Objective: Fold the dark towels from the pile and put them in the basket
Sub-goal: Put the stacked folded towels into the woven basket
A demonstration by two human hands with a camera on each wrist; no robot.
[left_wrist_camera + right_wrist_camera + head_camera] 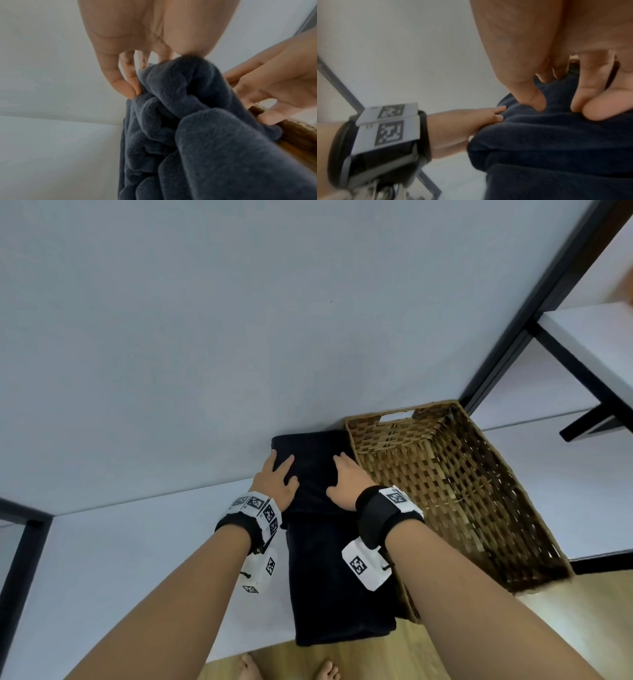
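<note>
A dark towel [339, 577] lies lengthwise on the white table [137, 559], its near end hanging over the front edge. Its far part is doubled over. My left hand [275, 477] lies on the left side of that doubled part, fingers spread toward the far edge. My right hand [346, 481] presses flat on the right side, close to the wicker basket [363, 419]. The left wrist view shows the towel [197, 135] bunched under my left hand [145, 40], with the right hand [278, 83] touching its edge. The basket looks empty.
The basket stands right of the towel against the grey wall. A black-framed white shelf [582, 337] stands further right. Black table legs [20, 559] show at the left. Wood floor and bare feet [250, 667] are below the table's front edge.
</note>
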